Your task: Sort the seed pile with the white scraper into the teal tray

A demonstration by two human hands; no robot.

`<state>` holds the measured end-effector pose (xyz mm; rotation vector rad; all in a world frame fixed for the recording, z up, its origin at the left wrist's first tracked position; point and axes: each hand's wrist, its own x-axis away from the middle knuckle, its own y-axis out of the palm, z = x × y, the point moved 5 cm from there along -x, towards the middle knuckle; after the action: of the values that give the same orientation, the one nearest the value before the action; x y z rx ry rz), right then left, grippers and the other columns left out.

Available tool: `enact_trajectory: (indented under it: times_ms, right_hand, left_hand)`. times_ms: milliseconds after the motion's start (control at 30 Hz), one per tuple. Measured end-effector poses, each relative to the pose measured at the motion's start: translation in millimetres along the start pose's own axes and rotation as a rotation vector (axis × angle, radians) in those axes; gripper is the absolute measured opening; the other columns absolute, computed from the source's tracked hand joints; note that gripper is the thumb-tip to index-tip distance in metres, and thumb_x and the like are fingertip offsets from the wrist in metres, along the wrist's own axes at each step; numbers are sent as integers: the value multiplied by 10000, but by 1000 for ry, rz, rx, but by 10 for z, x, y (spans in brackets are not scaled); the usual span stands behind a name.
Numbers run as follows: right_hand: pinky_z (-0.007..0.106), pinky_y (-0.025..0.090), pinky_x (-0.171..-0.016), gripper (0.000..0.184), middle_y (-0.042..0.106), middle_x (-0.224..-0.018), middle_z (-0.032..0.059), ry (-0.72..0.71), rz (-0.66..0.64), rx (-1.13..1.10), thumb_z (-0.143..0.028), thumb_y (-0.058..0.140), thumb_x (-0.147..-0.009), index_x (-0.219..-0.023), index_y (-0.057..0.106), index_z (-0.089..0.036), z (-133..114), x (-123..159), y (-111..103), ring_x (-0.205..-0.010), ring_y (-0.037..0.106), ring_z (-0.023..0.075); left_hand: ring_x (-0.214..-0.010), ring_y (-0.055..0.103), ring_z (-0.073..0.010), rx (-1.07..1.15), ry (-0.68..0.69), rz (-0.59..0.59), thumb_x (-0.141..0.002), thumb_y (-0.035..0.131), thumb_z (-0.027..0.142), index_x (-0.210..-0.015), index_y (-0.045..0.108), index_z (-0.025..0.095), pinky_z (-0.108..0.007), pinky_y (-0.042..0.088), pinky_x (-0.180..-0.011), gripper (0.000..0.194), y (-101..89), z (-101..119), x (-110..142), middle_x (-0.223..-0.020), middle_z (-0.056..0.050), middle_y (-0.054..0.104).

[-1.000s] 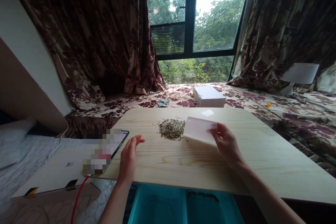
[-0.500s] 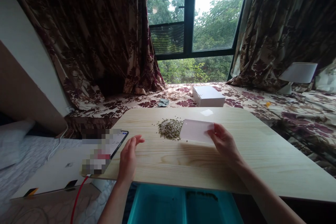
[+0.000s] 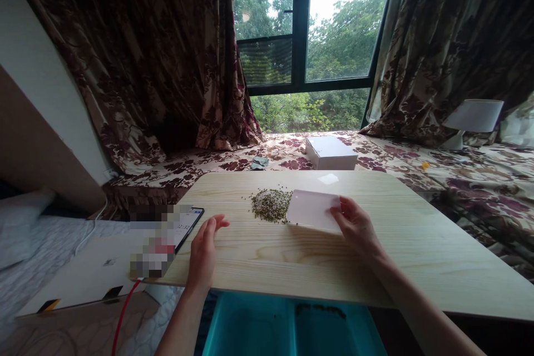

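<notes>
On the wooden table, a loose pile of small green beans mixed with white grains (image 3: 271, 204) lies left of centre. My right hand (image 3: 354, 223) grips the right end of a flat white plastic scraper (image 3: 314, 208), thumb below and fingers behind. The scraper's left edge meets the right side of the pile, and a small hole shows near its upper left corner. My left hand (image 3: 205, 250) rests at the table's near left edge, fingers loosely bent and pointing right, holding nothing. It stays apart from the pile, close to a phone (image 3: 189, 228).
Below the table's near edge sits a blue-green bin (image 3: 250, 322) with two compartments; dark bits lie in the right one. A red cable (image 3: 120, 311) hangs at the left. Beyond the table are a white box (image 3: 332, 150) and a lamp (image 3: 474, 117).
The scraper has tipped flatter and slightly lower, its lower edge nearer the tabletop. My right hand moved slightly with it. My left hand and the pile look nearly the same.
</notes>
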<state>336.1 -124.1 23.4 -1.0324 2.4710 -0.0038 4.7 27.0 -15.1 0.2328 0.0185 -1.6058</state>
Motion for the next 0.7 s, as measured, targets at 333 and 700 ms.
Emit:
enact_trajectory:
  times_ms: [333, 700]
  right_hand:
    - [347, 543, -694, 305, 706, -852, 75, -25, 9, 24, -423, 628, -762, -972, 598, -205, 13, -11, 12, -770, 691, 220]
    - [343, 546, -676, 303, 701, -832, 64, -14, 43, 0, -435, 645, -748, -951, 614, -212, -9, 16, -56, -761, 671, 214]
  left_hand:
    - [-1012, 638, -224, 10, 1, 8, -790, 547, 613, -1010, 662, 158, -380, 409, -1007, 518, 0, -9, -3, -937, -68, 718]
    - [-1013, 638, -232, -2, -2, 5, -785, 544, 620, -1019, 659, 152, -383, 412, -1005, 536, 7, 18, 10, -946, -76, 717]
